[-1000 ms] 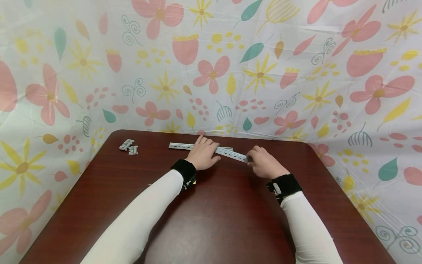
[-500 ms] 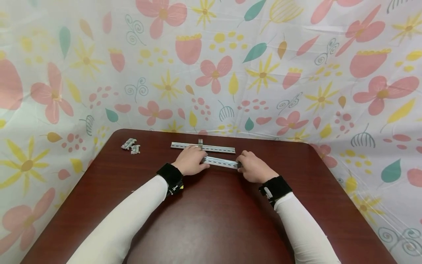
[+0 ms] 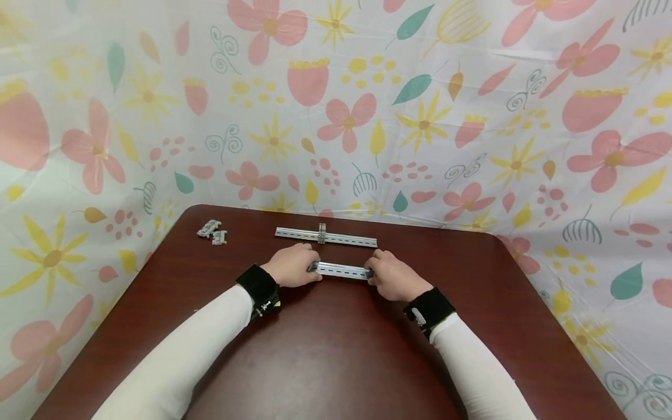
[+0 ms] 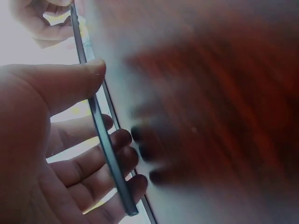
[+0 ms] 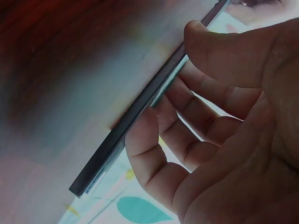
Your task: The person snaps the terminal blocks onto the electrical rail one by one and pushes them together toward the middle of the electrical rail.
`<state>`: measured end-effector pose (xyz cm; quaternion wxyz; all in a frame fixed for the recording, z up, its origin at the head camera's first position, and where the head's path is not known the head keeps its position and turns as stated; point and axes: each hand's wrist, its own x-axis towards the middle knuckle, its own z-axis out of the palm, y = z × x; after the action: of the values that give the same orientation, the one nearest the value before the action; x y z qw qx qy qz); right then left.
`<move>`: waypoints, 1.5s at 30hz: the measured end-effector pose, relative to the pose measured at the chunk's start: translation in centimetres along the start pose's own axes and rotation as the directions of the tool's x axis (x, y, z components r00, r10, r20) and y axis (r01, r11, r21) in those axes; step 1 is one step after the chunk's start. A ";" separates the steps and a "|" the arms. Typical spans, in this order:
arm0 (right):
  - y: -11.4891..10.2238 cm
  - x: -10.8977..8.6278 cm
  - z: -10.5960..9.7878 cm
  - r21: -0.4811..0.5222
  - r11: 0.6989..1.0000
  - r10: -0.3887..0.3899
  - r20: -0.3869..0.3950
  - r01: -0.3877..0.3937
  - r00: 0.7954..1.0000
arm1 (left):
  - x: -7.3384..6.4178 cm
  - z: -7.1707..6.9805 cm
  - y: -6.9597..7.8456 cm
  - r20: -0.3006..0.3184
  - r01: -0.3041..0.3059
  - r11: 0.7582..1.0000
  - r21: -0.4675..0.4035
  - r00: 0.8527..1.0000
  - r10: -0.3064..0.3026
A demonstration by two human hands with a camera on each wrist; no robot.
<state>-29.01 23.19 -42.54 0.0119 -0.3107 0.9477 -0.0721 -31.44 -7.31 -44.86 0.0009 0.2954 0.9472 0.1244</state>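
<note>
A slotted metal DIN rail lies level across the space between my two hands, low at the table. My left hand holds its left end; in the left wrist view the thumb and curled fingers pinch the rail. At the other end my right hand grips it, thumb on one edge and fingers bent round the other, as the rail in the right wrist view shows. Beyond the hands a second DIN rail rests on the table, with a narrow upright clip-like piece across it.
Several small grey pieces, which look like terminal blocks, sit in a cluster near the far left corner of the dark wooden table. A flower-patterned curtain hangs right behind the table's far edge.
Both hands have drawn the held rail back toward the body, off the far rail, and levelled it. The left hand has slid out to its left end. The far rail's upright piece is uncovered.
</note>
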 end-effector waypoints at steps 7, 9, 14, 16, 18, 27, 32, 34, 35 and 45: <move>-0.9 0.3 0.4 -0.005 1.000 -0.022 0.019 0.022 1.000 | -1.3 -0.4 -0.2 0.021 0.000 1.000 0.025 1.000 0.000; -1.2 0.3 0.5 -0.003 1.000 -0.020 0.019 0.020 1.000 | -1.7 -0.6 -0.1 0.025 -0.004 1.000 0.019 1.000 0.004; -1.8 0.3 1.1 0.002 1.000 -0.026 0.028 0.026 0.999 | -2.5 -1.1 -0.2 0.034 -0.016 1.000 0.015 0.999 0.016; -2.0 0.2 1.3 0.006 0.999 -0.032 0.036 0.032 0.999 | -2.8 -1.3 -0.2 0.042 -0.016 1.000 0.015 0.999 0.016; -2.2 0.1 1.4 0.012 0.999 -0.042 0.038 0.041 0.998 | -3.1 -1.5 -0.3 0.054 -0.012 1.000 0.013 0.999 0.011; -3.3 0.2 2.0 0.013 0.996 -0.090 0.019 0.090 0.996 | -4.9 -1.8 -1.1 0.051 -0.013 1.000 0.005 0.999 0.012; -3.7 0.1 2.0 0.014 0.994 -0.113 0.003 0.113 0.994 | -5.7 -1.8 -1.4 0.038 -0.022 1.000 -0.001 0.999 0.022; -3.7 0.1 2.0 0.018 0.993 -0.113 -0.004 0.113 0.994 | -5.8 -1.9 -1.4 0.035 -0.026 1.000 -0.003 0.999 0.026; -3.7 0.1 2.0 0.020 0.993 -0.114 -0.006 0.114 0.993 | -5.8 -1.9 -1.4 0.034 -0.028 1.000 -0.002 0.999 0.028; -3.5 -0.1 1.9 0.042 0.992 -0.118 -0.009 0.119 0.993 | -5.8 -1.9 -1.2 0.037 -0.033 0.999 0.020 0.999 0.032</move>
<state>-26.75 20.24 -43.94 0.0112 -0.3659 0.9258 -0.0940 -27.42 -11.96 -43.72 0.0133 0.3131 0.9433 0.1089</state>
